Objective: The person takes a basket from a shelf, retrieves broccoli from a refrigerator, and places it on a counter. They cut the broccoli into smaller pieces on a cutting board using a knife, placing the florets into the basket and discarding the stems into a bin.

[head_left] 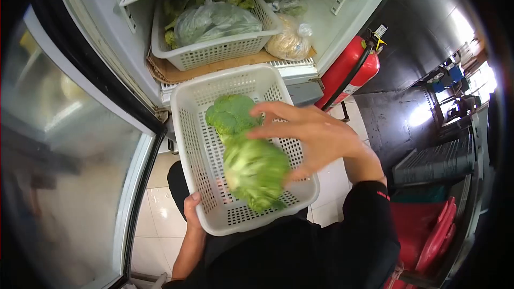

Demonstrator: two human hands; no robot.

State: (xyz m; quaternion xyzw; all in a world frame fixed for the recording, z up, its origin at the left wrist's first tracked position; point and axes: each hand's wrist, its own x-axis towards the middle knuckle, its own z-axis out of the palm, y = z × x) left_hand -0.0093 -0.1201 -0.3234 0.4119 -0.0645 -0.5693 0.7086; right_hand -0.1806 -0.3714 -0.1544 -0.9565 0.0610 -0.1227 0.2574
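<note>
A white perforated basket (pixel 190 144) is in front of my body, just outside the fridge. My left hand (pixel 194 211) is closed on its lower left rim, thumb over the edge. Inside the basket lie a head of broccoli (pixel 230 115) and, nearer me, a pale green leafy head of lettuce (pixel 254 171), somewhat blurred. My right hand (pixel 308 134) is over the basket's right side, fingers spread, beside the broccoli and the lettuce. Nothing is held in it.
The fridge shelf holds another white basket (pixel 214 48) with bagged greens (pixel 217 21) and a tied bag of pale food (pixel 289 37). The glass door (pixel 69 144) stands open at left. A red fire extinguisher (pixel 350 69) is at right, red stools (pixel 423 230) lower right.
</note>
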